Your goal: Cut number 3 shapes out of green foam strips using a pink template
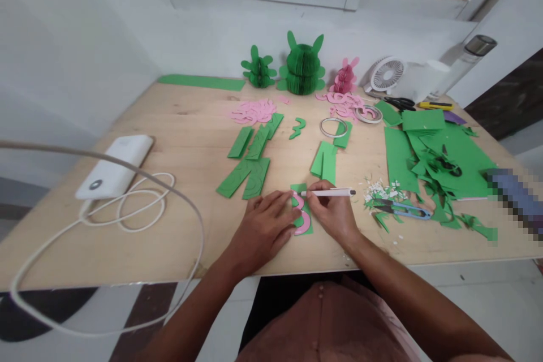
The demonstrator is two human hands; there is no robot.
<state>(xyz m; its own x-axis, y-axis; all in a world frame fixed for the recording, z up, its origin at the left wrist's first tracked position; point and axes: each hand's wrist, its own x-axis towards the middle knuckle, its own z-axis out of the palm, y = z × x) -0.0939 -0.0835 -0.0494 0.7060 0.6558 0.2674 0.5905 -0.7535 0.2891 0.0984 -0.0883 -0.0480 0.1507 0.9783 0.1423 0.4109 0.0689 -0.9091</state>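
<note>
Pink paper template (pixel 306 222), curved like a 3, lies on a narrow green card (pixel 307 207) near the front edge of the wooden table (pixel 186 130), between the person's two hands. The table is the biggest thing here, spreading from side to side. Large green sheets (pixel 479 164) lie at its right, partly covered by loose offcuts. Against the back wall stands a big green honeycomb figure (pixel 302 68), with a smaller green figure (pixel 258 70) to its left and a pink figure (pixel 344 78) to its right. A white power bank (pixel 115 167) sits at the far left, and a small white fan (pixel 387 74) stands at the back right. The left hand (pixel 271 220) lies palm down, grasping nothing, its fingertips pressing on the template; the right hand (pixel 333 212) pinches a white pen (pixel 333 192), its tip just at the template's upper edge. Folded green strips (pixel 257 147), several bearing drawn curves, lie beyond the left hand, near a heap of pink cutouts (pixel 253 111). Blue-handled snips (pixel 405 208) rest to the right of the right hand, beside the smallest things: a scatter of white and green snippets (pixel 384 189).
</note>
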